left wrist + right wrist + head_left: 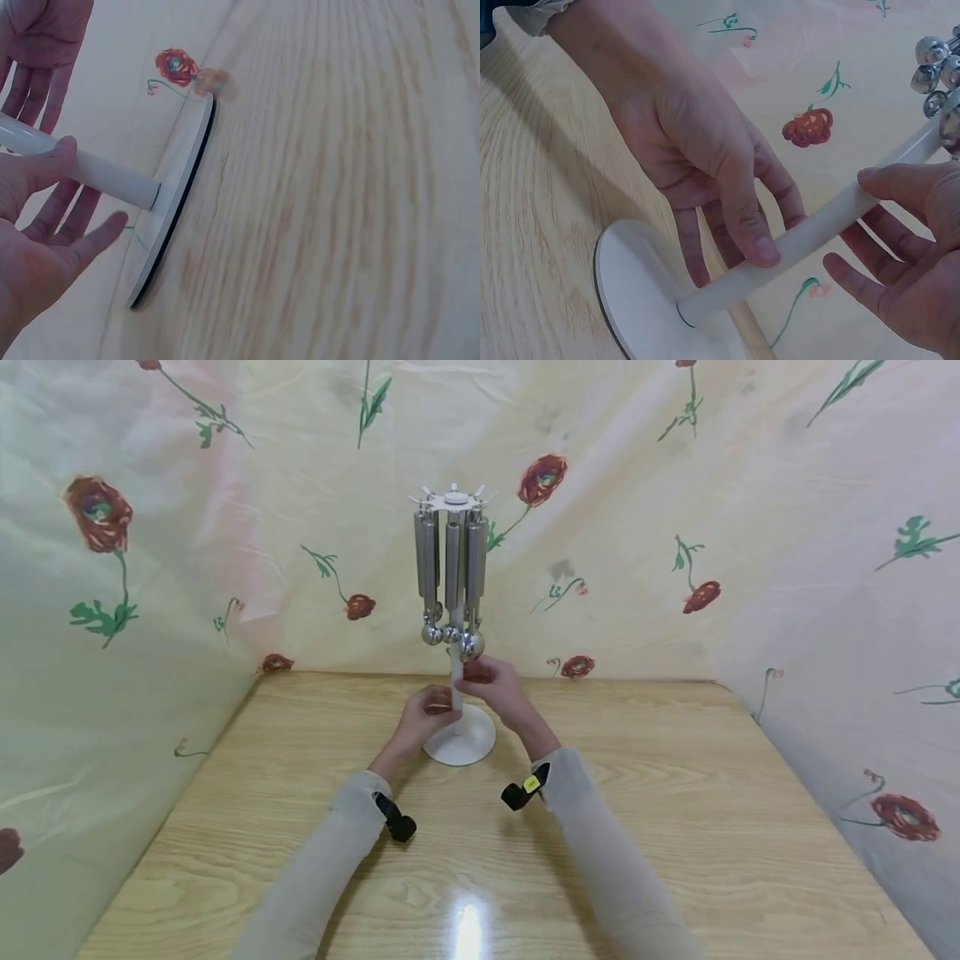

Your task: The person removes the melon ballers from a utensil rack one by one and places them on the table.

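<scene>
A white stand with a round base (460, 750) stands upright on the table. From its spoked top (454, 501) hang several shiny metal tubes (453, 560) with silver balls (471, 646) at their lower ends. My left hand (420, 720) holds the white pole (817, 232) low, just above the base, thumb in front and fingers behind. Higher up, below the balls, my right hand (501, 693) pinches the same pole, its thumb (885, 182) lying along the front. In the left wrist view the base (176, 202) rests on the wood with a dark rim underneath.
The stand is on a light wooden table (360, 877), near its back edge. Pale cloth (637, 485) printed with red flowers hangs behind and on both sides. Black wrist cameras (401, 827) are strapped over both grey sleeves (622, 868).
</scene>
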`<state>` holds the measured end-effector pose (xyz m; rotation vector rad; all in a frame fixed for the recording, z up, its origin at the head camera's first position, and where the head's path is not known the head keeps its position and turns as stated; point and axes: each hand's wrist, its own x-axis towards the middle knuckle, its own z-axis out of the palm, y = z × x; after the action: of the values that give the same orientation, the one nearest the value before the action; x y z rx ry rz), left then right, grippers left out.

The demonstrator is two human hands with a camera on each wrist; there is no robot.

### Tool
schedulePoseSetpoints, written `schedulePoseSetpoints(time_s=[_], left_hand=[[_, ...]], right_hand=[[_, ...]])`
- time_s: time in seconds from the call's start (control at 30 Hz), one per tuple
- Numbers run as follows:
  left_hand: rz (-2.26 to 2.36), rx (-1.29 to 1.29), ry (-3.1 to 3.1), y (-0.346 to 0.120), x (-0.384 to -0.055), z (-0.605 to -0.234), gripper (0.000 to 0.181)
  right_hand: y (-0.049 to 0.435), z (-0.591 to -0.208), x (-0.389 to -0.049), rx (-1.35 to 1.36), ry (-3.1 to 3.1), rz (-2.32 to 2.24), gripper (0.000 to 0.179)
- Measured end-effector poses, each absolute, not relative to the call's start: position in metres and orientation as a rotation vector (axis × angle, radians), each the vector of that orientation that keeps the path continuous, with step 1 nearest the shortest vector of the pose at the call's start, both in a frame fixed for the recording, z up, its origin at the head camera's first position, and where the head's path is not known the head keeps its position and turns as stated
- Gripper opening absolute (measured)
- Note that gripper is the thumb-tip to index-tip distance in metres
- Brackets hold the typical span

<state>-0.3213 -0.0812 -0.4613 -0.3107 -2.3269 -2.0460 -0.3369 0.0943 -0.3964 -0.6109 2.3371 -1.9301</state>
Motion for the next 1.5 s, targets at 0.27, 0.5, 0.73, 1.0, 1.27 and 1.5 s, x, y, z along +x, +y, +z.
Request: schedulePoseSetpoints(time_s=[0.27,0.5,0.73,1.0,1.27,1.5], left_hand=[[-2.167,-0.217,-2.219,-0.078,-0.322,-0.462,0.031],[-2.192,-0.257,-2.156,-0.073,-0.323,-0.466,0.027],[-2.183,-0.339,-2.134,-0.054,-0.323,-0.471,0.025],[-2.215,-0.409,-2.088,-0.027,-0.322,-0.471,0.025],[-2.221,-0.436,-2.069,0.014,-0.321,-0.471,0.023],[-2.209,-0.473,-2.063,0.044,-0.32,-0.471,0.022]], right_hand=[[0.092,-0.4,-0.341,-0.564,2.217,-2.035,0.027],[0.1,-0.402,-0.344,-0.576,2.17,-2.036,0.029],[0.123,-0.404,-0.345,-0.585,2.157,-2.025,0.032],[0.156,-0.407,-0.346,-0.567,2.178,-2.005,0.031],[0.201,-0.412,-0.347,-0.542,2.226,-1.964,0.029],[0.233,-0.417,-0.345,-0.562,2.135,-1.978,0.036]])
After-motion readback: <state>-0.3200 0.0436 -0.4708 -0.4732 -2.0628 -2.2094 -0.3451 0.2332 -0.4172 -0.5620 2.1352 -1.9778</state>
